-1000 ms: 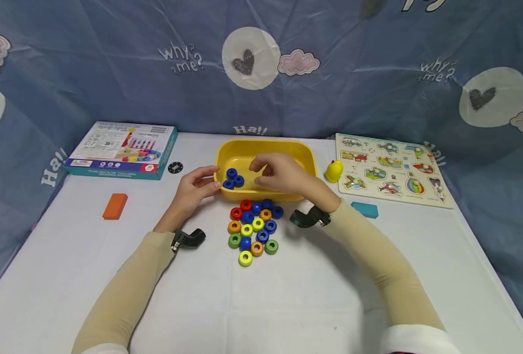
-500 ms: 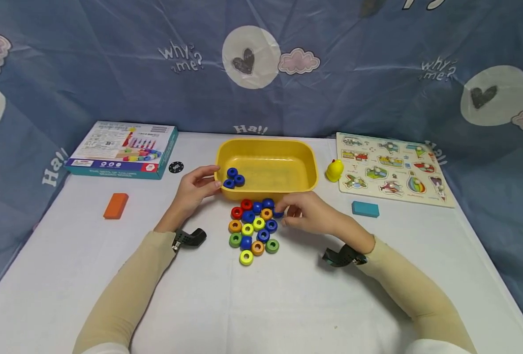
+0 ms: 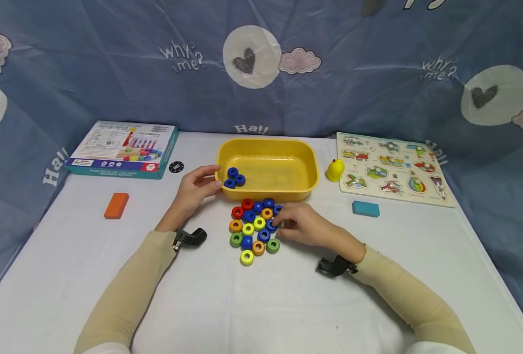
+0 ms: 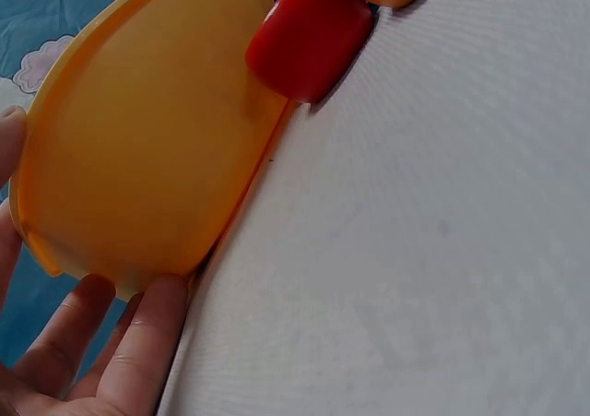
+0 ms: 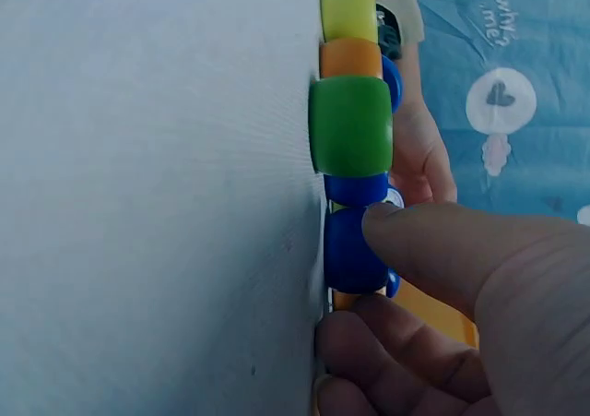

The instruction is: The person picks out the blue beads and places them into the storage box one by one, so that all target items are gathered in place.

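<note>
In the head view my left hand [image 3: 192, 191] holds the left end of a yellow basin [image 3: 283, 194], its fingers and thumb around the corner by the rim. Three blue beads [image 3: 240, 180] lie inside at that end. Just in front of the basin is a cluster of beads in red, orange, yellow, green and blue. My right hand [image 3: 306, 225] is at the cluster's right side. Seen from the right wrist, the thumb [image 5: 410, 241] meets a blue bead [image 5: 355, 255] from one side, with curled fingers below it. A green bead [image 5: 352, 125] sits beside it.
A toy box [image 3: 119, 150] lies at the back left, near a black round chip [image 3: 176, 167] and an orange block [image 3: 116, 205]. To the right are a yellow toy duck [image 3: 335, 170], a wooden picture puzzle [image 3: 394, 169] and a teal block [image 3: 365, 209].
My right hand has come out of the basin toward me, down to the bead cluster, then slid slightly nearer to a blue bead. The left hand has stayed on the basin.
</note>
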{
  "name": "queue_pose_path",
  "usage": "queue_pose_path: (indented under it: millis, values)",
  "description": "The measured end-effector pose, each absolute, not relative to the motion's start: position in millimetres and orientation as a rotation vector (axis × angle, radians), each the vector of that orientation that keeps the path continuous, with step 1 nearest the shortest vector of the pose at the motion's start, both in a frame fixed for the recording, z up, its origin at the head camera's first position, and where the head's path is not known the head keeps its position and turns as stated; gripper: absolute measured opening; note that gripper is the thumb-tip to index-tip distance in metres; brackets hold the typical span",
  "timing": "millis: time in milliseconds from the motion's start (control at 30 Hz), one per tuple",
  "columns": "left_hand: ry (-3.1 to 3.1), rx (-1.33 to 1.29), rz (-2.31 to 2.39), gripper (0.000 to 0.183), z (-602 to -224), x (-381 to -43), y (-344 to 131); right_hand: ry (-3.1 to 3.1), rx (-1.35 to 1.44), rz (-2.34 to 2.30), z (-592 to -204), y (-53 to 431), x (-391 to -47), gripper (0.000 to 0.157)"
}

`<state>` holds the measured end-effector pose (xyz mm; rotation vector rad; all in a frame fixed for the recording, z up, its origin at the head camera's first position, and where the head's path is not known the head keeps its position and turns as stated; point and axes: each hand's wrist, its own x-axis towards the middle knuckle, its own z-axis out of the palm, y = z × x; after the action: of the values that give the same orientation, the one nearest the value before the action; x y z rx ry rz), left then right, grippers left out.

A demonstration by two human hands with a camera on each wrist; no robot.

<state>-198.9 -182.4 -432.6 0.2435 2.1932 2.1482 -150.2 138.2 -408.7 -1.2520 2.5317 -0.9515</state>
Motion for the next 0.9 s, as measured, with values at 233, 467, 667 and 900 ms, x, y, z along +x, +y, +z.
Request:
queue_pose_path:
  millis: [233,467,667,900]
  values:
    - [2.202,0.231,2.139,0.048,-432,-200,-182,2.555,-1.266,-0.934,-410,137,-147,0.017]
    - [2.219,0.229,2.121,0.049,-433,-201,-183,2.585,-1.315,-0.910,-412,135,-148,0.012]
    - [2.211,0.235,2.126,0.050,-433,-200,-183,2.592,-1.312,-0.876,-410,136,-148,0.008]
    - [2.206,0.240,2.125,0.050,-431,-198,-183,2.572,-1.269,-0.893,-394,140,-150,0.005]
